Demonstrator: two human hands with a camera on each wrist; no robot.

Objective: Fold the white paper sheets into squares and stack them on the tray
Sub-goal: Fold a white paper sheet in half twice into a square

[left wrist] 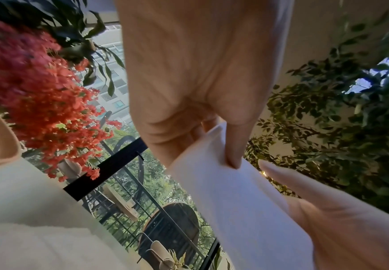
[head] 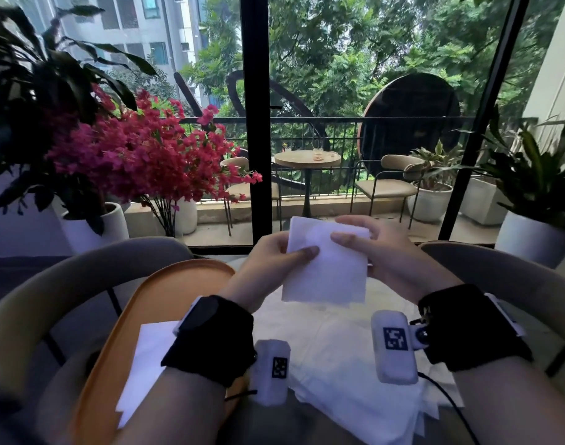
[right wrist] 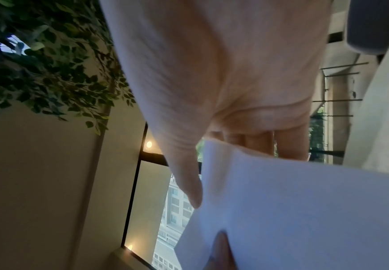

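A folded white paper sheet is held up in the air in front of me by both hands. My left hand pinches its left edge, thumb on the near face. My right hand pinches its upper right part, thumb on the front and fingers behind. The left wrist view shows the thumb pressed onto the sheet. In the right wrist view the sheet fills the lower right. An orange tray lies at lower left with one folded white square on it.
A pile of unfolded white sheets lies on the table below my wrists. Beige chair backs curve at left and right. Potted plants and red flowers stand by the window ahead. A black cable runs from the right wrist.
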